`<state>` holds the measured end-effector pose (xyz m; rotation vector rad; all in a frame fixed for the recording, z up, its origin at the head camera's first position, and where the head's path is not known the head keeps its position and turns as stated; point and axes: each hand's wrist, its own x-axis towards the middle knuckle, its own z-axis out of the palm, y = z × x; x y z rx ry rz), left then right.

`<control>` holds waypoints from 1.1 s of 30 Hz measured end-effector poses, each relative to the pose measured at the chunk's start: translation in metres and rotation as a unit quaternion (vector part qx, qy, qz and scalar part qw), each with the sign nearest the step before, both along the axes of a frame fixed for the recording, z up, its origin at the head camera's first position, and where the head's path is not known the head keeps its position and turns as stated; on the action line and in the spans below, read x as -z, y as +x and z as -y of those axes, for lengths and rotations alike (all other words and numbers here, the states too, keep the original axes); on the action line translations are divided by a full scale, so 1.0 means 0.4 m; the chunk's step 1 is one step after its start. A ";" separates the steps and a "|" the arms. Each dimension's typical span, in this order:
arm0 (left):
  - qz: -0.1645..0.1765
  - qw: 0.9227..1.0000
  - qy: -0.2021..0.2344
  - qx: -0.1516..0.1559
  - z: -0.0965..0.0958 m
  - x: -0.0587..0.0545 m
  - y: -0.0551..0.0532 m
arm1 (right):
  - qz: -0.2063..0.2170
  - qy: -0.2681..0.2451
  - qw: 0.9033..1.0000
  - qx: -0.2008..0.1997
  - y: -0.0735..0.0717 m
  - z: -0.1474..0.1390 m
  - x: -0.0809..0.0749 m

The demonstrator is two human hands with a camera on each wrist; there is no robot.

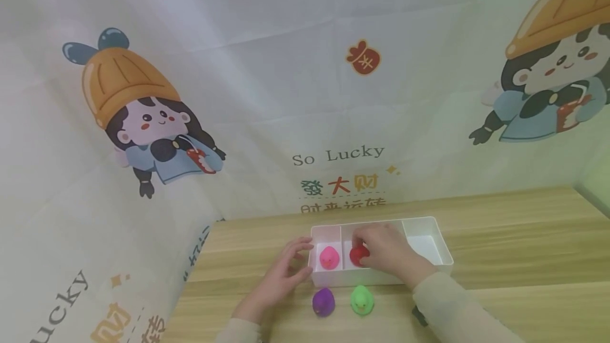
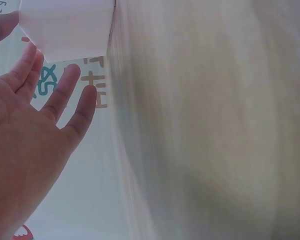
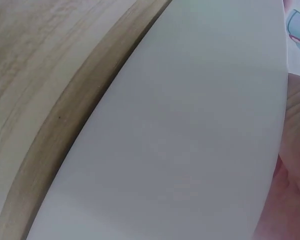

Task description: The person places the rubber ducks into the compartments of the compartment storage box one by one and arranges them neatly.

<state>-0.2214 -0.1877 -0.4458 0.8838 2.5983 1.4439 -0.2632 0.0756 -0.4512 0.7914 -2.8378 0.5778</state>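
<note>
A white three-compartment box [image 1: 381,278] sits on the wooden table. In its left compartment is a pink toy duck [image 1: 329,258]. My right hand [image 1: 383,247] reaches into the middle compartment and pinches a red toy duck [image 1: 358,255]; in the right wrist view the box wall [image 3: 165,130] hides the duck and most of the hand [image 3: 295,165]. At the box's left end, my left hand [image 1: 286,268] has its fingers spread, tips right at the rim. The left wrist view shows those fingers [image 2: 65,92] loosely extended beside the box end [image 2: 70,30].
A purple toy duck [image 1: 323,302] and a green toy duck [image 1: 362,300] stand on the table [image 1: 514,247] in front of the box. A small dark object [image 1: 419,316] lies partly behind the right sleeve. A printed cloth [image 1: 267,94] hangs behind the table.
</note>
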 end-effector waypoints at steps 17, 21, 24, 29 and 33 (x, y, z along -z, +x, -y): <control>-0.024 1.000 -0.002 0.006 0.000 0.002 0.000 | 0.011 -0.045 0.999 -0.014 0.002 0.000 0.004; -0.023 1.000 -0.004 0.002 -0.001 -0.001 0.002 | 0.000 -0.055 0.998 -0.008 0.011 -0.003 -0.001; -0.019 1.000 -0.005 0.000 -0.002 -0.004 0.003 | -0.014 -0.061 0.998 0.004 0.022 -0.004 -0.009; -0.017 1.000 -0.006 0.000 -0.004 -0.009 0.006 | -0.055 -0.065 0.996 0.016 0.039 -0.010 -0.015; -0.021 1.000 -0.006 0.001 -0.004 -0.010 0.008 | -0.080 -0.071 0.994 0.021 0.049 -0.017 -0.020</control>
